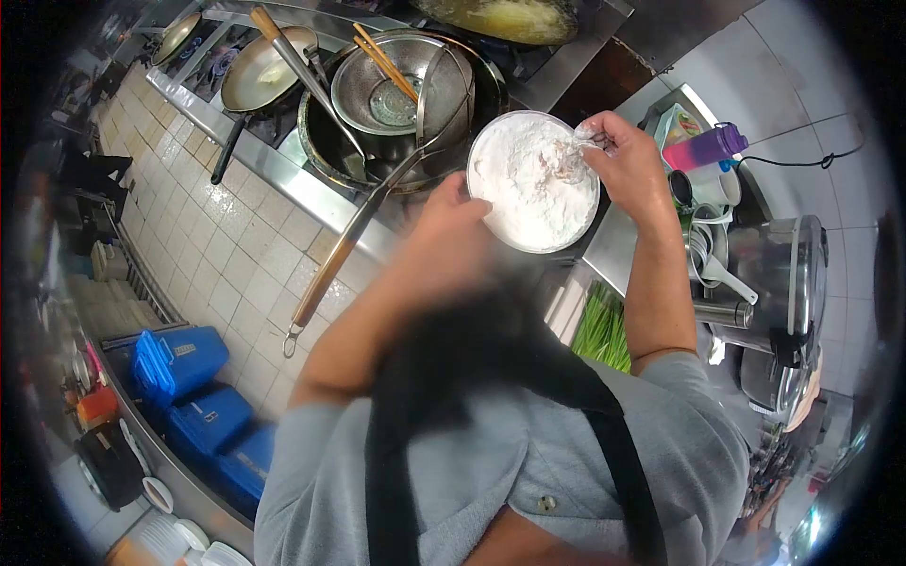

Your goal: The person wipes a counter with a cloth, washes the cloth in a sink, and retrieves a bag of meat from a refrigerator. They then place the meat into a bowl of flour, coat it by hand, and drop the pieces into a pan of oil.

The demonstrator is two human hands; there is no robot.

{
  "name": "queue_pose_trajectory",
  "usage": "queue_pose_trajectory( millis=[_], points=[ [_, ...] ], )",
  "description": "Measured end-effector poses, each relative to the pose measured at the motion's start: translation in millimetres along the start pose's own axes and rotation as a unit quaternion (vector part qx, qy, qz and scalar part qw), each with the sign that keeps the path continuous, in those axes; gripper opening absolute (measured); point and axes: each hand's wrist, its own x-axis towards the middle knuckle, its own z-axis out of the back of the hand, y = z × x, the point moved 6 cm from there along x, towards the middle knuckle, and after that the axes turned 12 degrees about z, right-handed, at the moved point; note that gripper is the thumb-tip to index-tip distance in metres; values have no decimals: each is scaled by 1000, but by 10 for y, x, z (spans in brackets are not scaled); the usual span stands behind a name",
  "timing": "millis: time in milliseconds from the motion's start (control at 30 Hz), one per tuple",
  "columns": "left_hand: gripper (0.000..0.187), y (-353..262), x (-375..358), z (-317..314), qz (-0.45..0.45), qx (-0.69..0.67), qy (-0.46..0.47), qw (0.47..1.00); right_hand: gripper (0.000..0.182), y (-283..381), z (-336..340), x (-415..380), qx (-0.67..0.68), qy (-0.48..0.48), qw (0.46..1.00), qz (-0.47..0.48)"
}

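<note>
A round white bowl (478,219) full of white flour (528,189) is in front of me. Lumpy, pinkish floured pieces (566,168) lie in the flour on its right side. At the bowl's left rim, my left hand (448,226) grips the edge, thumb on top and the other fingers partly hidden. My right hand (625,156) is at the upper right rim, its flour-coated fingers pinched together; whatever they hold is too small or too covered to make out.
Left of the bowl, a large dark wok (311,156) holds a metal colander (354,113), chopsticks (382,58) and a long-handled strainer (344,236). A pan of oil (500,19) stands at the top. A purple bottle (708,146), ladles and green stalks (604,325) are on the right.
</note>
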Motion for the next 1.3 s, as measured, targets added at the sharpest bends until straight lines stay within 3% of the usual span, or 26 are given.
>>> queue_pose_trajectory(
  millis=[200, 267, 500, 567, 700, 767, 833, 900, 1033, 1167, 1233, 1300],
  points=[
    [47, -34, 26, -29, 12, -18, -26, 999, 24, 1, -92, 41, -71, -11, 996, 47],
    [47, -3, 74, -34, 10, -28, -19, 999, 24, -42, -358, -1, -110, 47, 990, 68],
    [48, 90, 131, 42, 3, -15, -26, 1000, 24, -115, -766, -184, -54, 119, 988, 82],
    [48, 47, 102, 57, 12, -6, -22, 1000, 26, -92, -653, -161, 29, 137, 989, 48],
    [47, 79, 113, 61, 11, 13, -35, 999, 28, -233, -434, -95, 106, 71, 992, 6],
    [47, 57, 75, 34, 13, 2, -28, 1000, 31, -316, -401, -66, 50, 48, 997, 40],
    [47, 52, 54, 15, 14, -9, -21, 1000, 36, -369, -473, -110, 13, 68, 996, 51],
    [47, 36, 46, -4, 0, -17, -7, 1000, 38, -232, -620, -170, -117, 141, 978, 98],
    [47, 47, 29, -1, -3, -11, -10, 1000, 36, -110, -739, -230, -205, 164, 957, 122],
    [48, 37, -12, 53, 3, -6, -6, 1000, 37, -229, -736, -188, -160, 149, 968, 122],
    [49, 58, -2, 71, 6, 12, -8, 1000, 34, -299, -646, -152, -92, 116, 988, 34],
    [49, 51, -12, 79, 1, 6, -19, 1000, 32, -347, -600, -110, -27, 95, 994, 38]
  ],
)
